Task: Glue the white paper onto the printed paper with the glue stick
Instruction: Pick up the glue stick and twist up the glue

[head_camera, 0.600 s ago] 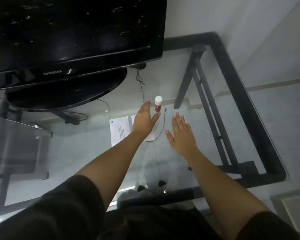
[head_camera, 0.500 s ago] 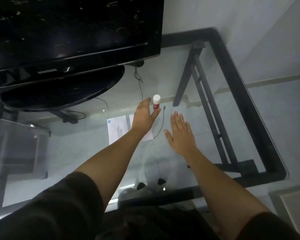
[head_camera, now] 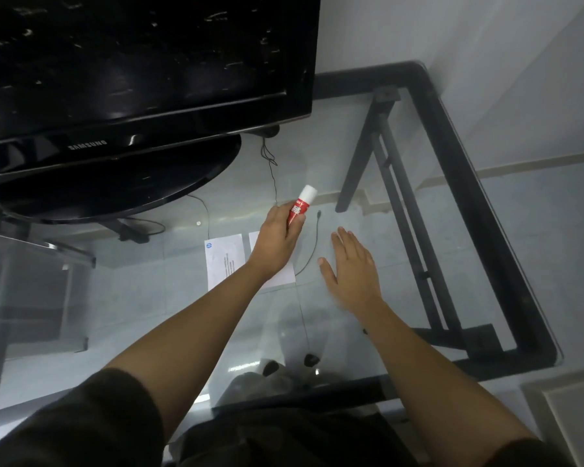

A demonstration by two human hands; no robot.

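My left hand [head_camera: 277, 235] grips a red glue stick [head_camera: 300, 207] with a white cap, tilted up and to the right, lifted off the glass table [head_camera: 368, 183]. Below the hand lies the printed paper [head_camera: 224, 259], with a blue logo and lines of text. Just right of it lies the white paper [head_camera: 279, 278], mostly covered by my left wrist. My right hand [head_camera: 353, 267] rests flat on the glass to the right of the papers, fingers apart and holding nothing.
A black television [head_camera: 142, 72] on a round stand [head_camera: 115, 190] fills the back left. A thin black cable [head_camera: 312, 246] runs across the glass between my hands. The table's black frame [head_camera: 479, 197] borders the right side.
My left hand has closed around the glue stick, which stood upright before, and lifted it at a tilt. My right hand has stayed flat on the glass.
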